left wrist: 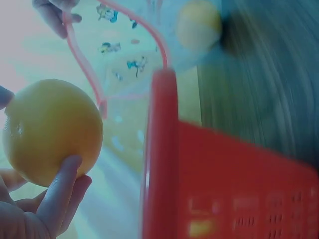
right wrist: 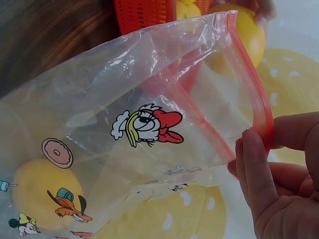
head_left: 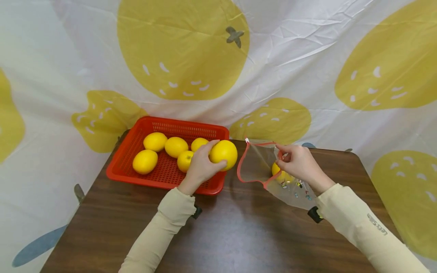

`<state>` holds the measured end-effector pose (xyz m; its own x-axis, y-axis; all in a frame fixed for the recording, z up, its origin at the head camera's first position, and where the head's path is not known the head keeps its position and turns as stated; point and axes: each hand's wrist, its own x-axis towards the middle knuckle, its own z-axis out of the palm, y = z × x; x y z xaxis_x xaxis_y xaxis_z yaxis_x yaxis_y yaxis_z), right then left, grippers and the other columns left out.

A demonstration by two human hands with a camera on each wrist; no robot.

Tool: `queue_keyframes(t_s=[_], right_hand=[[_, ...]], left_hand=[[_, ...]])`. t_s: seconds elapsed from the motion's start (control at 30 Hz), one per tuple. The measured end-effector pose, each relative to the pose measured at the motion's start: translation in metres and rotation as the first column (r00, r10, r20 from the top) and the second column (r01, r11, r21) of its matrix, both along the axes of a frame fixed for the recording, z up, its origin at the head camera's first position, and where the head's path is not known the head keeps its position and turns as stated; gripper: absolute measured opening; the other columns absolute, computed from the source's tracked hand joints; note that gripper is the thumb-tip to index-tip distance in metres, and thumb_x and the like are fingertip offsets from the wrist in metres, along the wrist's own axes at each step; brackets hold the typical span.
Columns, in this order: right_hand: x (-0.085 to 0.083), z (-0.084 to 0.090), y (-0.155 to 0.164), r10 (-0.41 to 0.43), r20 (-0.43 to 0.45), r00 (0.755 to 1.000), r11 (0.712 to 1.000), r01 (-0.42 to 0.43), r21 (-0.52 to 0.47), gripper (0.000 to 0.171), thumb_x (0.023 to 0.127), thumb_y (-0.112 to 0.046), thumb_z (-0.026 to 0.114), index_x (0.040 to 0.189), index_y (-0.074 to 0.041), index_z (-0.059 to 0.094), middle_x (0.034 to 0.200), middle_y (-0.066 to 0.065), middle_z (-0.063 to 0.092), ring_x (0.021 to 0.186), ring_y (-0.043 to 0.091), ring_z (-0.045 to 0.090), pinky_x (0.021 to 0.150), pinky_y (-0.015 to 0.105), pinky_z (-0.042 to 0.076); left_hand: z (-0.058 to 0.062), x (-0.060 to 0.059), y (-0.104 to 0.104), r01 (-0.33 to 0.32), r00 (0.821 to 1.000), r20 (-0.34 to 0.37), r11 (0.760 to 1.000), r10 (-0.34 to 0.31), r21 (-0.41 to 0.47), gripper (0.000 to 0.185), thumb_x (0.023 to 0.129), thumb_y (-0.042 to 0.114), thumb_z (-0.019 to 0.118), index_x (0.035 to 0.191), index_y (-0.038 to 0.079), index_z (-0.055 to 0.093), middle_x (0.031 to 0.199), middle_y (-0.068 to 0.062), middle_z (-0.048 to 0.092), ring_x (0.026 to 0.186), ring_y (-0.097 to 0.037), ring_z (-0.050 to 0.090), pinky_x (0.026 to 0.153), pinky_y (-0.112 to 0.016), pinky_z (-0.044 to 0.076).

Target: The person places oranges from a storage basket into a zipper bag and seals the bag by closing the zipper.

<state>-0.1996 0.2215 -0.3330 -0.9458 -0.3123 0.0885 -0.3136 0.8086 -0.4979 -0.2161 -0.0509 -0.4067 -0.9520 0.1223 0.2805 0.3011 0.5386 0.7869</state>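
My left hand point(head_left: 203, 167) grips a yellow lemon-like fruit point(head_left: 223, 154) above the right end of a red plastic basket point(head_left: 167, 184). In the left wrist view that fruit point(left wrist: 54, 132) sits between thumb and fingers, apart from the bag's mouth. My right hand point(head_left: 300, 165) pinches the red zip edge of a clear zip bag point(head_left: 256, 163), whose mouth gapes toward the left hand. Cartoon prints cover the bag point(right wrist: 99, 114) in the right wrist view. One yellow fruit point(right wrist: 47, 191) lies inside it. Several more yellow fruits point(head_left: 145, 162) lie in the basket.
Both containers are on a dark brown wooden table point(head_left: 239, 235). Behind it hangs a white cloth point(head_left: 290, 49) with large yellow fruit prints, reaching down to the table's back edge. The basket's raised rim point(left wrist: 160, 149) stands close to the left hand.
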Motion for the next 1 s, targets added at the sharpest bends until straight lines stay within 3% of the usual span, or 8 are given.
queue_keyframes(t_s=[0.3,0.57,0.83,1.0], right_hand=[[0.000,-0.001,-0.001,0.001,0.007,1.000,1.000,-0.001,-0.008,0.050,0.078,-0.006,0.061,0.126,0.003,0.050,0.077,0.005,0.063,0.065,0.013,0.060,0.048,0.024,0.040],[0.000,-0.001,-0.002,-0.013,0.030,0.999,1.000,0.014,-0.027,0.053,0.079,-0.006,0.062,0.129,0.001,0.048,0.083,0.008,0.065,0.063,0.013,0.059,0.044,0.024,0.040],[0.002,-0.002,-0.004,-0.013,-0.032,0.999,0.999,0.012,-0.030,0.048,0.078,-0.006,0.063,0.123,0.005,0.052,0.082,0.008,0.064,0.067,0.016,0.061,0.050,0.023,0.043],[0.002,-0.003,-0.005,-0.024,-0.038,0.999,0.999,0.022,-0.038,0.049,0.078,-0.007,0.063,0.124,0.005,0.052,0.087,0.012,0.065,0.067,0.018,0.061,0.051,0.024,0.045]], left_hand=[[-0.001,0.002,0.028,0.039,0.999,-0.019,0.998,-0.038,0.053,0.060,0.069,0.030,0.066,0.125,0.012,0.053,0.116,-0.005,0.059,0.093,-0.023,0.053,0.079,-0.037,0.044],[-0.001,0.004,0.046,0.082,0.995,0.051,0.995,-0.085,0.051,0.061,0.072,0.033,0.064,0.129,0.013,0.051,0.120,-0.006,0.057,0.099,-0.024,0.052,0.083,-0.040,0.041],[-0.001,0.004,0.058,0.125,0.986,0.100,0.991,-0.130,0.051,0.064,0.074,0.032,0.065,0.133,0.015,0.047,0.118,-0.009,0.057,0.097,-0.023,0.054,0.079,-0.037,0.044],[-0.002,0.004,0.064,0.134,0.979,0.139,0.986,-0.148,0.104,0.063,0.073,0.031,0.068,0.129,0.012,0.047,0.118,-0.007,0.058,0.091,-0.020,0.057,0.076,-0.032,0.047]])
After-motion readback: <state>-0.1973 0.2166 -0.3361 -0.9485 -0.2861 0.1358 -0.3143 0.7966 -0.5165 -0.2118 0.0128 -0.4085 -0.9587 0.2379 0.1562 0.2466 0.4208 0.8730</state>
